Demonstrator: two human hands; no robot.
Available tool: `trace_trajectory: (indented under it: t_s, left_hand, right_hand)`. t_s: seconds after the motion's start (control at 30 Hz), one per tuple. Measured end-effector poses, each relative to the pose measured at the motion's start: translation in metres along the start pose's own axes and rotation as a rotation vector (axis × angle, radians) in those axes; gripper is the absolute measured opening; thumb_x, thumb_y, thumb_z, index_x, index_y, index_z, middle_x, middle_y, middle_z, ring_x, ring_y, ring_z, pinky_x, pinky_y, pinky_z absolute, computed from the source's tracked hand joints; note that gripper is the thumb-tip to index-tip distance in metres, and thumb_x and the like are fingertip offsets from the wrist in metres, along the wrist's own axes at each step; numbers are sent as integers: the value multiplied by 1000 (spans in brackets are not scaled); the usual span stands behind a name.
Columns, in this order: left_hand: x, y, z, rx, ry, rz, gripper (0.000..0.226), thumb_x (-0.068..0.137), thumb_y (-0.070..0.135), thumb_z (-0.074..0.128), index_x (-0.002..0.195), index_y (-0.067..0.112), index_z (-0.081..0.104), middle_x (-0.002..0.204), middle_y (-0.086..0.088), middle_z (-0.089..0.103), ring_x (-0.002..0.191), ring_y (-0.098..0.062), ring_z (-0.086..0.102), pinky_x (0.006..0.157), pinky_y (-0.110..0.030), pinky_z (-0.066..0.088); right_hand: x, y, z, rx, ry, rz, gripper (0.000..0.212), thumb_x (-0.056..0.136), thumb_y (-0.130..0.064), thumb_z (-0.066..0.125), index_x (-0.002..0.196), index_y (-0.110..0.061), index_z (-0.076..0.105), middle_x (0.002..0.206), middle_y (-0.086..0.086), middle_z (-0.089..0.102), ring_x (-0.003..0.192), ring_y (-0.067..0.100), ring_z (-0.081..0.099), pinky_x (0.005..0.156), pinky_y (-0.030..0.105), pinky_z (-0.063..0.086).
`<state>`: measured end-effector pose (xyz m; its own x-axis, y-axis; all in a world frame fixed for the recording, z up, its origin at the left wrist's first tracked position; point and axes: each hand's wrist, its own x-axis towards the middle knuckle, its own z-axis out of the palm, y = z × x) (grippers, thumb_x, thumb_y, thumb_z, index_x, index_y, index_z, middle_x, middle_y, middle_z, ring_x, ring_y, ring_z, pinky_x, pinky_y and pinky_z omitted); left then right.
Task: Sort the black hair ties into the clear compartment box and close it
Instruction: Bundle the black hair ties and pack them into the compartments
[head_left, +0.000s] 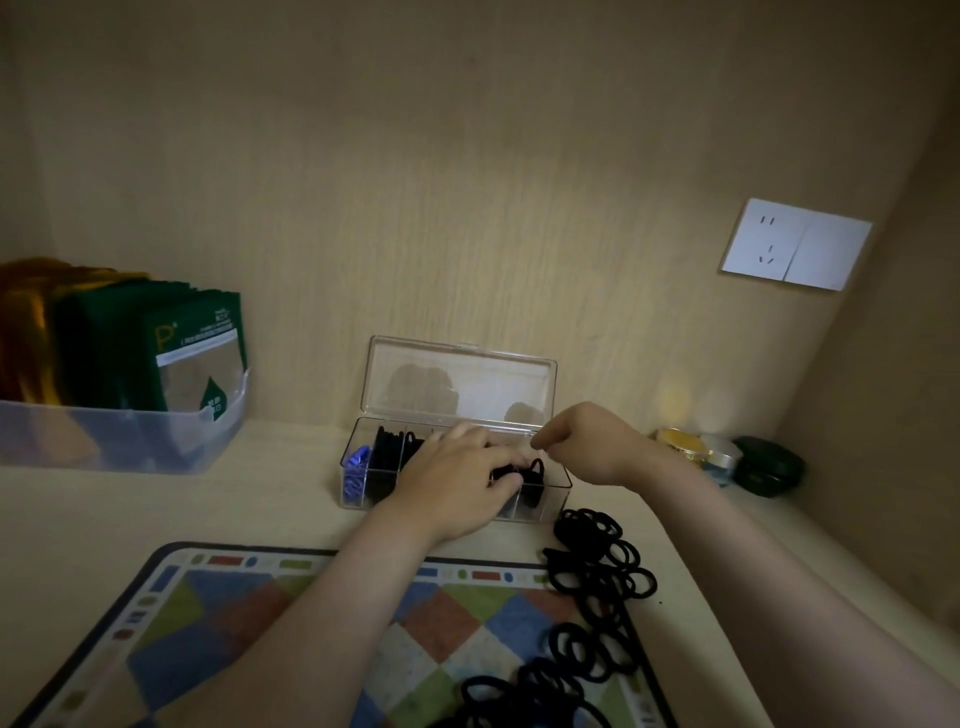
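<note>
From my remote seat I see the clear box (395, 422) standing on the table (249, 499) against the far wall, its lid (460, 379) swung up and leaning back. The left hand (457, 467) lies over the middle of the box, fingers curled down, thumb and fingertips gripping a bunch of black ties (506, 474) at the middle compartments. The right hand (582, 441) hovers just above the right end of the box, its fingers bunched narrow into a pinch; I cannot tell whether they grip the tie loop (537, 465) standing right under them. More black ties fill a compartment towards the left, and blue bits (356, 470) sit in the leftmost one. A pile of loose hair ties (592, 571) sprawls near the box's right front corner, running nearer across the patterned mat (260, 613). Far left stands a plastic bin (130, 436) of green packets; far right, small jars (696, 447) and a dark case (769, 465)
</note>
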<state>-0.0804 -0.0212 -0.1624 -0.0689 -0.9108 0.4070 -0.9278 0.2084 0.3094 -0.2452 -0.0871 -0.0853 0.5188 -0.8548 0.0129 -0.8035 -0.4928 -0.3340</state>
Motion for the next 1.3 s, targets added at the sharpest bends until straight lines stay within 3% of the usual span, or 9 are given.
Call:
trace_trajectory:
  t_s: [0.1, 0.27, 0.47, 0.63, 0.77, 0.9, 1.03, 1.13, 1.3]
  left_hand:
    - [0, -1, 0, -52, 32, -25, 35, 97, 48, 43, 129, 46, 56, 128, 15, 55, 131, -9, 35, 106, -34, 29]
    - [-2, 3, -4, -108, 119, -26, 27, 96, 35, 50, 120, 38, 62, 126, 15, 56, 125, -7, 42, 96, -25, 28]
    - [-4, 3, -5, -101, 69, 17, 27, 91, 34, 53, 117, 41, 60, 119, 19, 51, 120, -5, 40, 97, -25, 27]
    - [-4, 2, -4, -52, 27, 37, 35, 91, 41, 53, 126, 41, 57, 124, 17, 51, 126, -6, 37, 106, -31, 27]
    - [-3, 3, -3, -81, 60, 24, 29, 91, 37, 55, 119, 41, 61, 120, 17, 52, 123, -6, 40, 102, -26, 26]
    - [-2, 9, -5, -76, 118, 26, 26, 92, 33, 55, 116, 35, 63, 115, 16, 51, 115, -6, 41, 91, -24, 28]
    - [1, 26, -6, -50, 180, 101, 17, 92, 28, 55, 106, 31, 64, 101, 16, 51, 103, -6, 44, 81, -23, 33]
    - [0, 44, -3, -77, 138, 169, 13, 90, 23, 54, 97, 30, 63, 93, 14, 56, 88, -4, 48, 73, -25, 42]
    - [-8, 63, 14, -45, -43, 236, 22, 91, 23, 54, 107, 31, 66, 98, 15, 58, 84, -5, 55, 74, -26, 48]
  right_hand:
    - [-15, 2, 2, -5, 83, -56, 44, 88, 0, 44, 105, -22, 78, 110, -4, 70, 97, 6, 64, 78, 14, 44]
    - [-23, 7, 20, -174, 44, -214, 37, 86, -22, 48, 108, -26, 77, 117, -9, 72, 109, 12, 61, 100, 32, 45]
    - [-16, 7, 32, -468, -13, -280, 48, 74, -39, 28, 85, -24, 72, 98, -4, 71, 101, 18, 52, 99, 38, 31]
    - [-15, 13, 21, -351, 46, -291, 37, 85, -28, 44, 107, -32, 74, 107, -10, 72, 107, 13, 55, 105, 36, 29]
    - [-19, 16, 30, -360, -9, -316, 39, 82, -26, 40, 102, -29, 73, 103, -7, 72, 104, 16, 57, 103, 36, 32]
    - [-27, 24, 17, -57, 128, -268, 37, 90, -13, 49, 116, -24, 73, 121, -8, 69, 116, 10, 59, 103, 26, 43]
    - [-40, 39, 4, 42, 242, -200, 32, 90, -9, 52, 100, -28, 75, 101, -18, 67, 90, -2, 60, 81, 13, 44]
    - [-49, 52, 5, 42, 223, -178, 27, 86, -14, 59, 82, -38, 70, 84, -22, 67, 67, -5, 59, 66, 18, 45]
    - [-59, 71, 23, -70, 64, -212, 29, 79, -14, 65, 97, -37, 73, 98, -18, 63, 80, -3, 57, 73, 17, 48]
